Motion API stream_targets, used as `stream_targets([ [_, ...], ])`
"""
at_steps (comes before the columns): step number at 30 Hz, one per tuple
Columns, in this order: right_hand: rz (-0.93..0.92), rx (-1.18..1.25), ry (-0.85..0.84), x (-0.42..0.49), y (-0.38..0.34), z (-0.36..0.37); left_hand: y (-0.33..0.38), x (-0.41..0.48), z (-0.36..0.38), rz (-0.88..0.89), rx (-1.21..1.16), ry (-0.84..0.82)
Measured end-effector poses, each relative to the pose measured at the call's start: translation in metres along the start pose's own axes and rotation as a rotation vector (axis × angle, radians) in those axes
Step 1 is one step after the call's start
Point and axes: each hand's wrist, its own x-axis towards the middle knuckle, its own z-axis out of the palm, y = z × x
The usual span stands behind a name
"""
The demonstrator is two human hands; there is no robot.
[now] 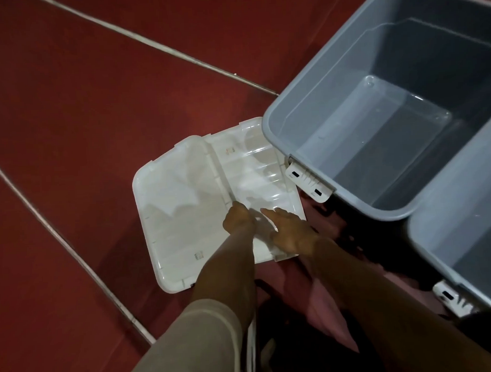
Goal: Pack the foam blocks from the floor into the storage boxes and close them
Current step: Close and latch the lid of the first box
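While gripping the left edge of the upper lid point(255, 168) in curled left hand point(237, 219), presses flat right hand point(292, 235) on it. Overlaps the lower lid point(170, 205) on the red floor point(69, 108), far corner just beside the open grey storage box point(319, 113); second box point(449, 234) alongside. Open floor leftward.

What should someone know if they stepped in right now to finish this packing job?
Left hand: fingers curled at the edge where the two white lids overlap; whether it really grips is unclear.
Right hand: fingers straight, resting on the right-side lid.
Both lids lie on the red floor, off the boxes.
The large grey box stands open and empty. The second grey box, only partly in view, shows nothing inside.
Done: both boxes are open.
Left: no foam blocks are in view, so find them, pack them, then fit the lids and close.
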Motion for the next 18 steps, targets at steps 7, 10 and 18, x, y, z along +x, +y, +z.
stream_targets([
  [7,-0.038,-0.043,-0.001,0.016,-0.018,0.016,-0.036,-0.004,0.031,-0.106,-0.014,-0.203],
  [10,-0.032,-0.029,0.027,0.022,-0.023,0.015,-0.041,0.000,0.045,-0.113,0.004,-0.248],
  [18,0.006,-0.001,0.076,0.030,-0.019,0.009,-0.023,0.000,0.050,-0.115,-0.135,-0.212],
])
